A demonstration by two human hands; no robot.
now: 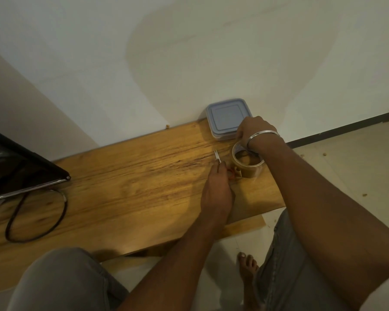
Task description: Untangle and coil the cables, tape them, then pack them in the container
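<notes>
- The left hand (218, 189) lies on the light brown wooden table (133, 176). Its fingers are drawn together around small scissors (217, 156) with red handles, and the pale blades stick out beyond the fingertips.
- The brown translucent tape roll (247, 163) stands on the table just right of these fingers.
- The right hand (254, 129), with a silver metal bangle (265, 132) on its wrist, bends over the far rim of the tape roll. Its fingers curl down and hold this rim.
- The square clear plastic container (227, 117), closed with a grey-blue lid, sits just behind the right fingers, against the white wall (189, 63).
- The black cable (65, 208) lies in one loose loop, well apart to the left of both hands, beside a flat black device (20, 167).
</notes>
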